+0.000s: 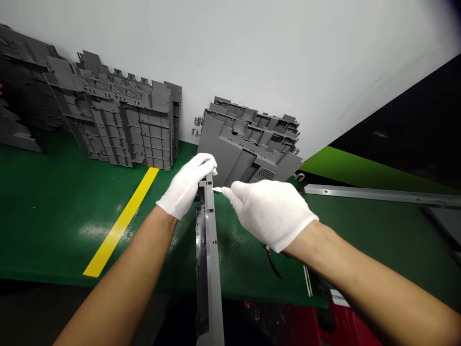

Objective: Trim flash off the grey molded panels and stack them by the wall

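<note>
My left hand (187, 185), in a white glove, is closed around the far end of a grey plastic panel (213, 254). The panel stands on its narrow side, its long edge facing up and its near end running toward my body. In my right hand (272, 209), also gloved, is a small knife; only its pale pointed blade (217, 190) shows beyond my fingertips. The blade tip is at the panel's upper edge, just below my left hand. My right fingers are pinched, and the knife's handle is hidden inside them.
Grey moulded panels (221, 144) lean against the white wall ahead, and more panels (108, 120) stand at the left. Yellow tape (122, 226) crosses the green tabletop (46, 206). A dark-handled tool (272, 263) lies below my right wrist. A metal rail (374, 196) borders the right side.
</note>
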`<state>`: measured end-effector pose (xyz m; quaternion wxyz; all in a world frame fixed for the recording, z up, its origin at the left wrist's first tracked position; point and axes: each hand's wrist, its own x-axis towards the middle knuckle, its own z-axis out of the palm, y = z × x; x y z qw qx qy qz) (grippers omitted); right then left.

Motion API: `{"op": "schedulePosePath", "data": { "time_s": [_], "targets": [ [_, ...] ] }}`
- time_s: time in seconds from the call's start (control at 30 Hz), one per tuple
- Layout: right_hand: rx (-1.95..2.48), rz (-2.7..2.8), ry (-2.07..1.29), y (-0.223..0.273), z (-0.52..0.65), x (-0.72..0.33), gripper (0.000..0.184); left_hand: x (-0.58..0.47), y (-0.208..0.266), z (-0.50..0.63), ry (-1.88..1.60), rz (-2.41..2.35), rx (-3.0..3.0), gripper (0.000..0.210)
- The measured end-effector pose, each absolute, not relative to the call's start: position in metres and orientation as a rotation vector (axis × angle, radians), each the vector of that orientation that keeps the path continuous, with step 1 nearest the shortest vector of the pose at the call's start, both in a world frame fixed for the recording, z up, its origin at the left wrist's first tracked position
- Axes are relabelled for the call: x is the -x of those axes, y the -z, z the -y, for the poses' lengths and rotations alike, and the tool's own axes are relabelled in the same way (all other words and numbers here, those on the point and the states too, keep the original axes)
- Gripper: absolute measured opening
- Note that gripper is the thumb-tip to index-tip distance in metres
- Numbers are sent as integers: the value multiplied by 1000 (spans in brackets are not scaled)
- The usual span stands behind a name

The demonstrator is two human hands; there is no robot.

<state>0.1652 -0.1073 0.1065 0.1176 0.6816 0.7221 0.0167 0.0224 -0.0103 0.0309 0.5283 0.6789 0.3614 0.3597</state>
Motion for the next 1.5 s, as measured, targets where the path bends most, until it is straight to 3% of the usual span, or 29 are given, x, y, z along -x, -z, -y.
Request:
{"op": "schedulePosePath", "data": {
  "time_s": [0.63, 1.17, 1.5],
  "targets": [
    [-1853, -2027, -56, -125, 107, -159, 48, -31, -26, 9, -893, -874, -1603, 18],
    [-1832, -2222, 400, -117, 70, -211, 58, -49, -23, 8, -979, -851, -1488, 13],
    [-1871, -2332, 432, -103, 80, -205, 63, -39, -20, 9, -933, -765, -1490, 21]
  ]
}}
